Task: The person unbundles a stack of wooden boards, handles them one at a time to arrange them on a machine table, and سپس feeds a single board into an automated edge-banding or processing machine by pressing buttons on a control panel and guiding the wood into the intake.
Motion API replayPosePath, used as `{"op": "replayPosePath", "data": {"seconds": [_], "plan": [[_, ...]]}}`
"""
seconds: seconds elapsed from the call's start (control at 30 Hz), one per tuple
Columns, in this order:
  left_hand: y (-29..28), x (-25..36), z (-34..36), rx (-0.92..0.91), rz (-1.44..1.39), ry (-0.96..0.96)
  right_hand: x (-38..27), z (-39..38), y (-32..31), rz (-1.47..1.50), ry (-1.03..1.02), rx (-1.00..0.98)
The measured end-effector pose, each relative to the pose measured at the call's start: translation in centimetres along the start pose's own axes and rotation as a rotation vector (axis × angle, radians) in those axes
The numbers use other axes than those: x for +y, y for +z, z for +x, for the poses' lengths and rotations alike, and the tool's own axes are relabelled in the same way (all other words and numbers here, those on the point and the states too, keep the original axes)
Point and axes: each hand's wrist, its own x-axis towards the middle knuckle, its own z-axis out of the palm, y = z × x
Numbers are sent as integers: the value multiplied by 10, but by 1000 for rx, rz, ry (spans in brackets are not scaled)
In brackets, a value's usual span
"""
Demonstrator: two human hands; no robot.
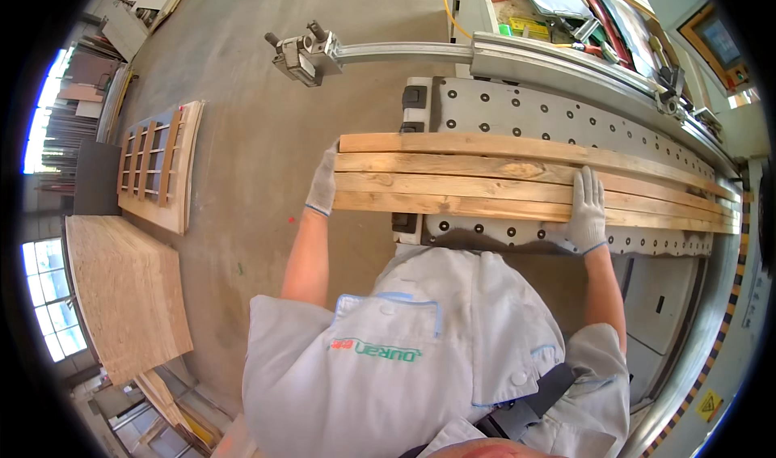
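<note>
At the centre of the frame we see four wooden boards lying side by side on the grey perforated machine table. Our gloved left hand curls around their left ends, gripping them; our gloved right hand presses flat, fingers spread, on the nearest boards.

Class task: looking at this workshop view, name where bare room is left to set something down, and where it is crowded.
Free: the perforated table strip beyond the planks, and the concrete floor between planks and wooden frame. Crowded: the cluttered bench behind the rail, and the planks, where left hand and right hand rest.
</note>
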Motion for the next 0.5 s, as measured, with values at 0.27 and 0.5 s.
{"op": "replayPosePath", "data": {"seconds": [0.27,0.5], "plan": [[31,34,60,-46,109,-315,26,47,3,-106,-44,-56],[2,52,126,20,148,-322,-4,95,13,-92,-66,5]]}}
